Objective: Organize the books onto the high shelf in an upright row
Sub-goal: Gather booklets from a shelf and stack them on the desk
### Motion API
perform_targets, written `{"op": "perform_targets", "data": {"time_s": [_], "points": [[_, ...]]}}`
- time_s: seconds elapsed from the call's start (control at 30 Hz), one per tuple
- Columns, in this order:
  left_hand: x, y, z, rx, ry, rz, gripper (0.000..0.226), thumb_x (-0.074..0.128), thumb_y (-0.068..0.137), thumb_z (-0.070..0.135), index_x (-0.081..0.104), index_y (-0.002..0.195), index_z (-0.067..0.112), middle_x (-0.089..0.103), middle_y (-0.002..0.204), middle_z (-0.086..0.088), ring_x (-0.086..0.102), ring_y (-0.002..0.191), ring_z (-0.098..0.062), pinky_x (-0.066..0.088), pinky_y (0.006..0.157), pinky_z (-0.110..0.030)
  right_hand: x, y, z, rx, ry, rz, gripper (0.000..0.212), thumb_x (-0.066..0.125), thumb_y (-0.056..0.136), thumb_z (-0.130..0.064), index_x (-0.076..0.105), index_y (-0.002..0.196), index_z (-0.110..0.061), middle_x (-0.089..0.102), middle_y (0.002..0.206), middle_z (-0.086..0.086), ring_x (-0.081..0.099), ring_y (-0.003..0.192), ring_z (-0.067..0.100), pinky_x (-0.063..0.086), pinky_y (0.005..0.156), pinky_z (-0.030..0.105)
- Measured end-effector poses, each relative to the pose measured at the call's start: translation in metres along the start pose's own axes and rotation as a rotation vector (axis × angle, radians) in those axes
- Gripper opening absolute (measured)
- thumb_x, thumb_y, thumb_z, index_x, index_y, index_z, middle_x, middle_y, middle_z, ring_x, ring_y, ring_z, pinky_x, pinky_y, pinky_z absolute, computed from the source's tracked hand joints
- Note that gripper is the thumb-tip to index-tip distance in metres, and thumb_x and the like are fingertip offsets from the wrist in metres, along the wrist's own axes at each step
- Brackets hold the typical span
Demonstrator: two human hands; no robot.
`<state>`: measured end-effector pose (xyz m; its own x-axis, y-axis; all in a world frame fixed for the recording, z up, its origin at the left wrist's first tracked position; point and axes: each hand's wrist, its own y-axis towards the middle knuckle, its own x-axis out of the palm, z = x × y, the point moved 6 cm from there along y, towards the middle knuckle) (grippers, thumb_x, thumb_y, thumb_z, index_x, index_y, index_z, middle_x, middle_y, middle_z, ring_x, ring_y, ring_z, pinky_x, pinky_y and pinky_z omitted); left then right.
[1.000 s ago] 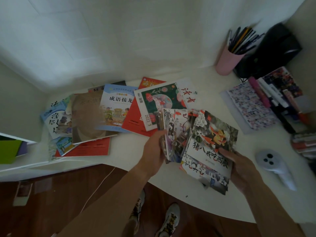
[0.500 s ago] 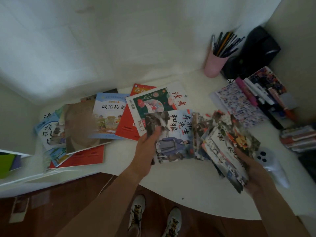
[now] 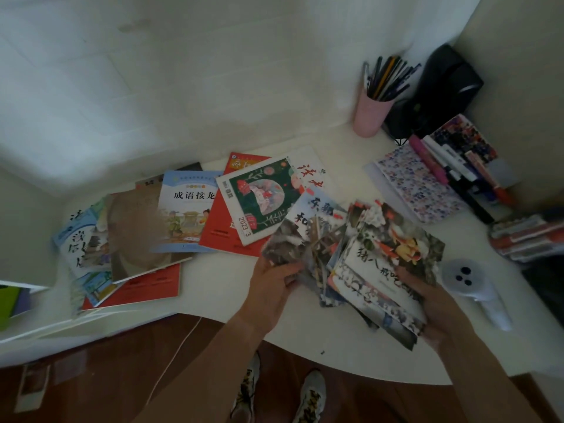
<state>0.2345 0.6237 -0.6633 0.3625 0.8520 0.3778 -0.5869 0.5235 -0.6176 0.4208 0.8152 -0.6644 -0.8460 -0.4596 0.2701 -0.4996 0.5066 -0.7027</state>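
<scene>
Fanned booklets drawn back together

We see the left hand [image 3: 276, 288] pull its booklet [image 3: 308, 236] back toward the right hand's [image 3: 433, 312] stack [image 3: 384, 264] — the gap now closed, covers overlapping.

Both forearms extended forward over desk edge, left hand [image 3: 276, 283] and right hand [image 3: 433, 303] each curled, gripping opposite sides of booklet stack [image 3: 360, 257].

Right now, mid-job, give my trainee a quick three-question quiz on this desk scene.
1. True or false: both hands hold the fanned stack of thin picture books.
2. The pink pen cup stands: A) at the desk's back, near the wall; B) at the front edge; C) on the floor.
3. Fill in: the white handheld controller lies beside the ____ hand.

Key: 1 true: left hand, right hand. 2 A. 3 right.
</scene>
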Motion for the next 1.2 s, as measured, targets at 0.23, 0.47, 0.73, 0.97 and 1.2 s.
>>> {"op": "perform_targets", "data": {"time_s": [0.23, 0.47, 0.73, 0.97, 1.2], "points": [[-0.013, 0.001, -0.013, -0.187, 0.081, 0.092, 0.047, 0.072, 0.089, 0.046, 0.071, 0.122, 0.012, 0.077, 0.111, -0.014, 0.073, 0.102, -0.033, 0.059, 0.094, -0.049, 0.009, 0.001, 0.012, -0.016, -0.156, 0.037, 0.049, 0.080, 0.070, -0.017, 0.069, 0.118, -0.012, 0.076, 0.112, 0.013, 0.074, 0.098, 0.034, 0.049, 0.099, 0.065], [-0.020, 0.008, -0.009, -0.191, 0.189, 0.101, 0.041, 0.077, 0.088, 0.044, 0.076, 0.112, 0.010, 0.079, 0.103, -0.014, 0.075, 0.100, -0.035, 0.060, 0.091, -0.050, 0.009, 0.004, 0.019, -0.010, -0.206, 0.030, 0.033, 0.082, 0.073, -0.015, 0.073, 0.104, -0.020, 0.077, 0.109, 0.010, 0.056, 0.119, 0.056, 0.041, 0.097, 0.077], [-0.016, 0.008, 0.008, -0.010, 0.087, 0.173, 0.014, 0.077, 0.090, 0.020, 0.074, 0.081, 0.010, 0.071, 0.065, -0.002, 0.065, 0.055, -0.013, 0.055, 0.056, -0.026, 0.029, 0.006, 0.007, -0.020, -0.127, -0.116, 0.080, 0.101, 0.044, -0.028, 0.068, 0.116, -0.013, 0.076, 0.112, 0.011, 0.073, 0.101, 0.031, 0.053, 0.088, 0.048], [-0.066, 0.008, 0.041, 0.143, 0.059, 0.276, 0.036, 0.072, 0.094, 0.018, 0.058, 0.061, 0.014, 0.055, 0.053, 0.001, 0.054, 0.049, -0.011, 0.053, 0.053, -0.023, -0.002, 0.012, -0.008, -0.031, -0.065, -0.051, 0.071, 0.094, 0.051, -0.019, 0.067, 0.117, -0.017, 0.076, 0.115, 0.007, 0.075, 0.097, 0.021, 0.063, 0.067, 0.033], [-0.076, 0.012, 0.028, 0.127, 0.126, 0.261, 0.030, 0.073, 0.095, 0.023, 0.059, 0.073, 0.008, 0.059, 0.061, -0.005, 0.058, 0.060, -0.017, 0.057, 0.065, -0.029, -0.008, 0.009, 0.000, 0.031, -0.148, -0.002, 0.064, 0.092, 0.057, -0.020, 0.066, 0.116, -0.017, 0.076, 0.112, 0.010, 0.072, 0.102, 0.030, 0.059, 0.072, 0.042]]}}
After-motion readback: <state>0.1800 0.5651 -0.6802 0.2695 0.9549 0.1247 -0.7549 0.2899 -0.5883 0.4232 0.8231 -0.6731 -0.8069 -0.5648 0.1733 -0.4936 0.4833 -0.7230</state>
